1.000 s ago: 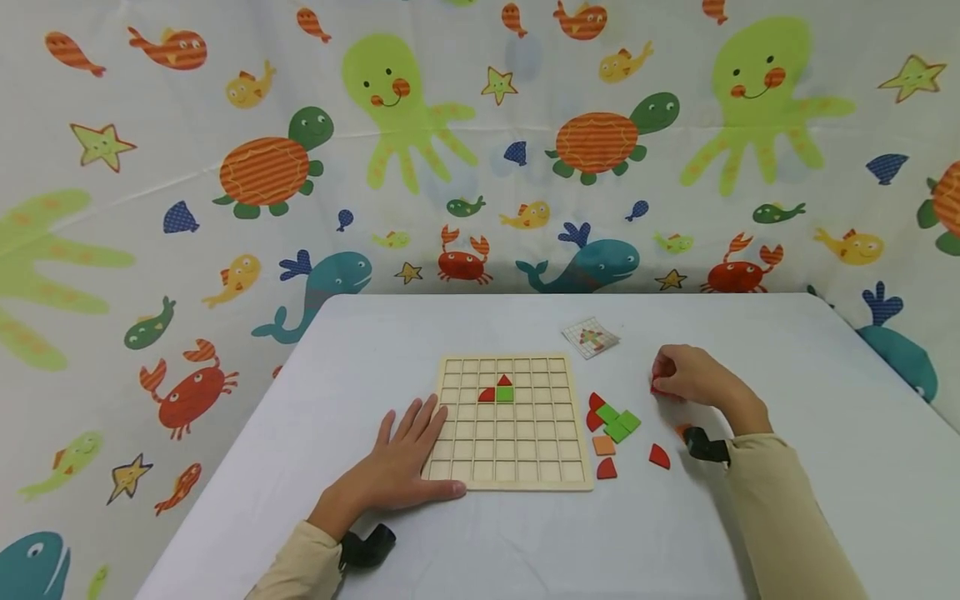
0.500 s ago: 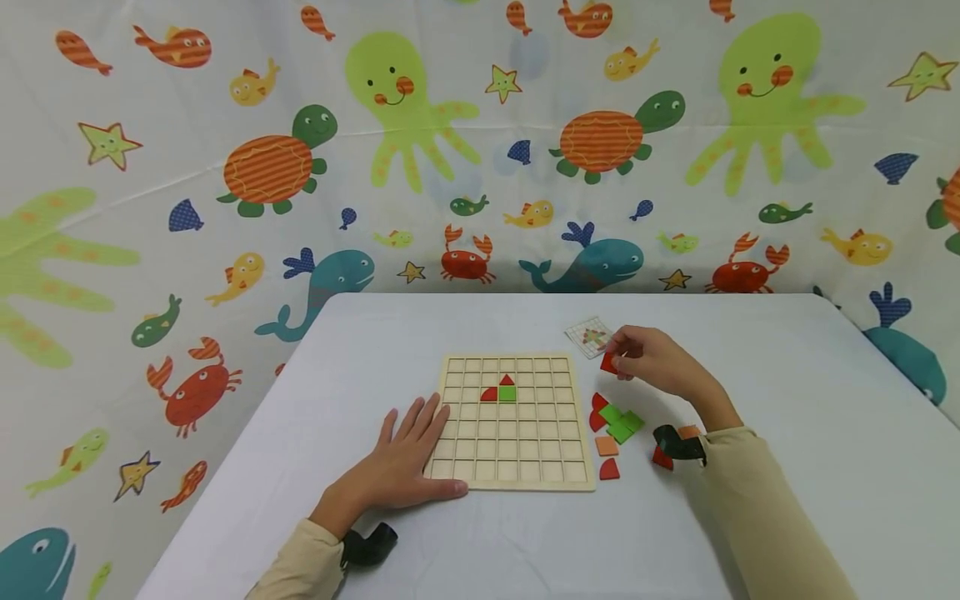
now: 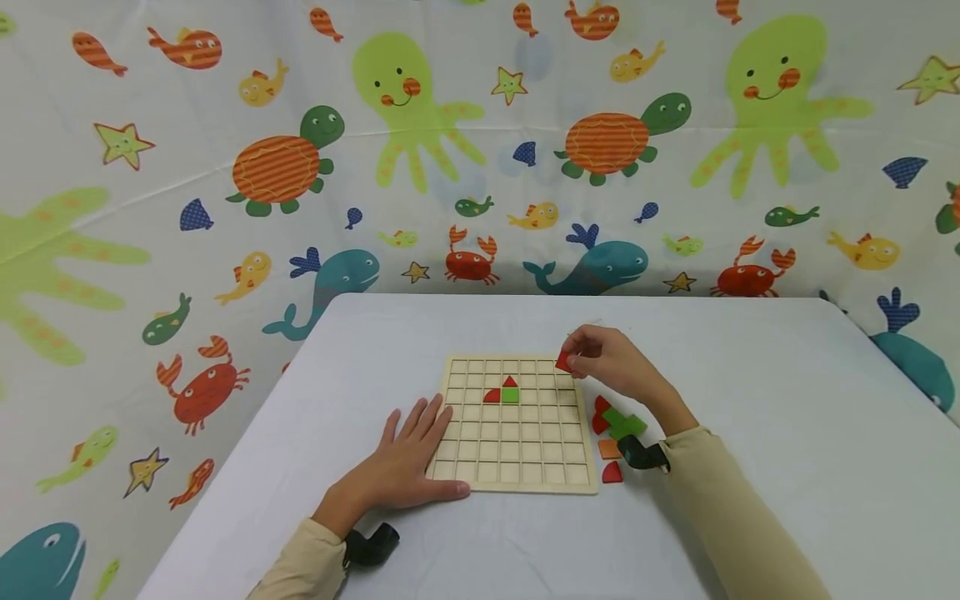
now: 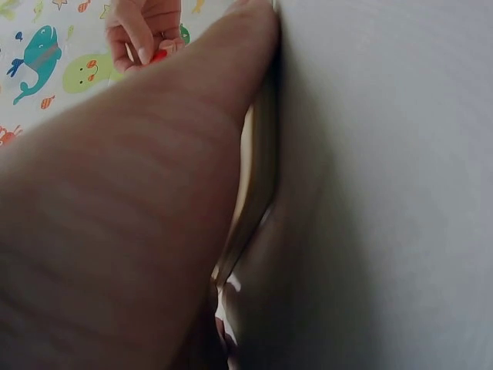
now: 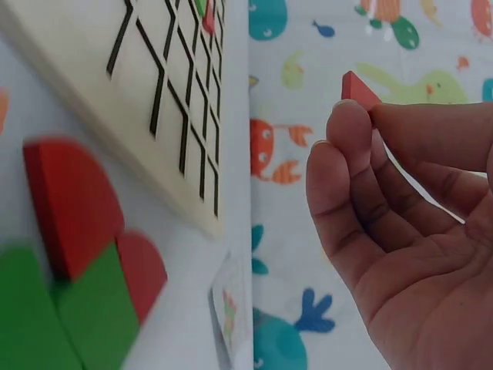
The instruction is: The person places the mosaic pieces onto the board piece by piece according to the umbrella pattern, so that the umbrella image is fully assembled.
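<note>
My right hand (image 3: pixel 611 362) pinches a small red piece (image 3: pixel 563 362) between thumb and fingertips, holding it in the air just over the far right corner of the wooden grid board (image 3: pixel 517 425). The piece is flat, bright red, with a sharp corner poking out above my fingertips (image 5: pixel 350 127); the right wrist view shows that corner and straight edge plainly, while most of its body is hidden behind my fingers, so I cannot tell its full shape. My left hand (image 3: pixel 405 462) lies flat and relaxed, fingers spread, palm on the table (image 3: pixel 750 375), with its fingertips resting on the board's near left edge, grasping nothing.

From the head view I see the board whole: pale wood, cut into square cells, with a red triangle (image 3: pixel 510 382) seated above a green square (image 3: pixel 511 396) and a red quarter-round (image 3: pixel 492 396) just left of that square. The left wrist view gives mostly my own arm and the board's edge, with my right hand and the red piece small at the top. The right wrist view shows loose red and green pieces (image 5: pixel 77 270) blurred, close beside the board's edge.

These loose pieces lie on the table just right of the board, under my right wrist: red, green and orange ones touching or near one another. Behind the table hangs a sea-creature cloth (image 3: pixel 300 167).
</note>
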Available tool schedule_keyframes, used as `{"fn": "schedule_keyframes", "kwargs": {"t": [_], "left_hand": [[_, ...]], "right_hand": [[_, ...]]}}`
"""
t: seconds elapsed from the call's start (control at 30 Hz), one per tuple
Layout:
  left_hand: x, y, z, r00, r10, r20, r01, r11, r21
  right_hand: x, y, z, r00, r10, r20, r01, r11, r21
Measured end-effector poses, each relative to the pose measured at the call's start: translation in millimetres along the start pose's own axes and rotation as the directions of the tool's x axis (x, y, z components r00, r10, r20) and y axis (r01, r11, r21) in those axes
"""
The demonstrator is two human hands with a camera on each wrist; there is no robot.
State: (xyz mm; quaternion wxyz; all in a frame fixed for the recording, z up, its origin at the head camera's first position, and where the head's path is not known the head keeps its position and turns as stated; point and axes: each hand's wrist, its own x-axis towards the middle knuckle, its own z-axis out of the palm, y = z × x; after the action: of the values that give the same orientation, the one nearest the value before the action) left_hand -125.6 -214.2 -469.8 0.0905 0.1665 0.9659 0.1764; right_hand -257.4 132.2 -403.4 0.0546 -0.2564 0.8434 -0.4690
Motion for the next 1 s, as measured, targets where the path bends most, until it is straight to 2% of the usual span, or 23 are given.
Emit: {"fn": "schedule_keyframes", "kwargs": {"t": [0.17,0.47,0.77,1.0], "left_hand": [[2.8,-1.5,2.3,1.000,0.004,0.004,-0.004,1.000,0.002],[0.2,0.2,0.8,1.000,0.000,-0.003,0.000,1.000,0.002],[0.3,-0.1,-1.0,1.000,0.007,-0.008,-0.007,1.000,0.004],[-0.1,0.0,-0.5,1.000,0.007,-0.012,-0.007,1.000,0.000]], "right_hand": [[5.9,-6.7,18.2,0.999,-0.034,0.009,0.034,0.999,-0.013],[14.8,-7.4,44.8,1.000,0.009,0.021,-0.007,0.998,-0.058],[17.8,-5.0,59.2,1.000,-0.015,0.015,0.018,0.966,-0.257],[16.5,-4.9,63.5,0.998,-0.003,0.057,0.017,0.966,-0.259]]}}
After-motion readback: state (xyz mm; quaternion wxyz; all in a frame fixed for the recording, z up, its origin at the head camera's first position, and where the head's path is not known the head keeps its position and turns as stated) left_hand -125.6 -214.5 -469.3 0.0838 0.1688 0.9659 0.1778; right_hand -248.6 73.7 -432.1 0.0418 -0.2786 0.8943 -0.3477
